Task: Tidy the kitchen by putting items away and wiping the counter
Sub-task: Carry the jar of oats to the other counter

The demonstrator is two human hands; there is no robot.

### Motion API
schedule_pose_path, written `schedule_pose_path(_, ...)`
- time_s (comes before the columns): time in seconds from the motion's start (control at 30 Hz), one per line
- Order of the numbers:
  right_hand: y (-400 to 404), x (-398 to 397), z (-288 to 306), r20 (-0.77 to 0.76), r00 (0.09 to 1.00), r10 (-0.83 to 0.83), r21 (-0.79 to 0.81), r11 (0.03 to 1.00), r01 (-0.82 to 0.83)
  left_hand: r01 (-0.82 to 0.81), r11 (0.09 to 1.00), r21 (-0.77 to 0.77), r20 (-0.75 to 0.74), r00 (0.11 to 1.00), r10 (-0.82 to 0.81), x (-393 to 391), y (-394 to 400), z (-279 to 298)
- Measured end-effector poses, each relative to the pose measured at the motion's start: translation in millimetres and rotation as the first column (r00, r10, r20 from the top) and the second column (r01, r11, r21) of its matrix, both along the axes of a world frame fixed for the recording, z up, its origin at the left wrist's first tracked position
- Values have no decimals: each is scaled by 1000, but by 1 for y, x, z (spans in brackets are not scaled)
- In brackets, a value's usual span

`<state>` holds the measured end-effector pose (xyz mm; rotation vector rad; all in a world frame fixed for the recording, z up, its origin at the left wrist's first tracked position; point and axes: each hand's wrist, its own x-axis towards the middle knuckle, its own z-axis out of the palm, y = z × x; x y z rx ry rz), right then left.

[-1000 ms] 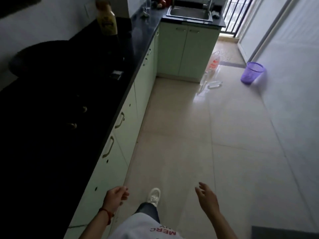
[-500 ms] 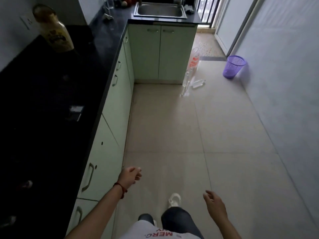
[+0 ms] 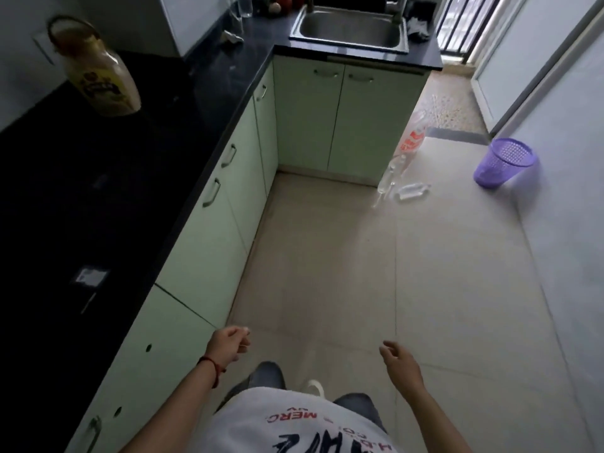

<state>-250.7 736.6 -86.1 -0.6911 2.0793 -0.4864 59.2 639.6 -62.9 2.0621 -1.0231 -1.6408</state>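
Note:
A long black counter (image 3: 108,197) runs down my left side over pale green cabinets (image 3: 209,243). On it stand a tall yellow-labelled bottle (image 3: 101,76) by the wall and a small flat packet (image 3: 89,277) nearer me. A crumpled scrap (image 3: 232,37) lies at the counter's far corner, and a grey cloth (image 3: 417,27) sits right of the steel sink (image 3: 351,27). My left hand (image 3: 228,344) hangs beside the cabinets, loosely curled with nothing visible in it. My right hand (image 3: 400,359) hangs over the floor, fingers apart and holding nothing.
Clear plastic bottles (image 3: 410,148) stand and lie on the tiled floor by the sink cabinet. A purple mesh bin (image 3: 503,161) stands against the right wall. A glass (image 3: 245,4) and fruit (image 3: 284,0) sit left of the sink. A barred door is at the far end.
I have walked forward along the counter toward the sink, so the bottle, the sink and the bin are closer. Both hands swing low at my sides and hold nothing.

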Motion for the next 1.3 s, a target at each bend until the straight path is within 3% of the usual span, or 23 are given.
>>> schedule_pose_path(0.37, -239, -45, -16, 52, 991, 124, -19, 992, -124, -254, 964, 78, 36, 967, 252, -21, -156, -40)
schedule_pose_path(0.5, -309, -63, -18, 39, 992, 120, 27, 992, -121, -236, 968, 83, 22, 972, 235, -48, -243, -34)
schedule_pose_path(0.7, -413, -87, -12, 27, 993, 114, 11, 993, -114, -56, 997, -55, -38, 998, 54, -94, -387, 1)
schedule_pose_path(0.93, -537, -107, -22, 52, 960, 276, 30, 960, -277, -227, 966, -121, -79, 973, 218, -111, -485, 8)
schedule_pose_path(1.1, -659, -100, -12, 51, 845, 533, 17, 845, -534, -502, 860, -91, -34, 865, 501, -103, -491, 0)
schedule_pose_path(1.3, -785, -41, 31, -24, 562, 827, -124, 555, -823, -808, 571, -144, -46, 582, 812, -98, -475, 16)
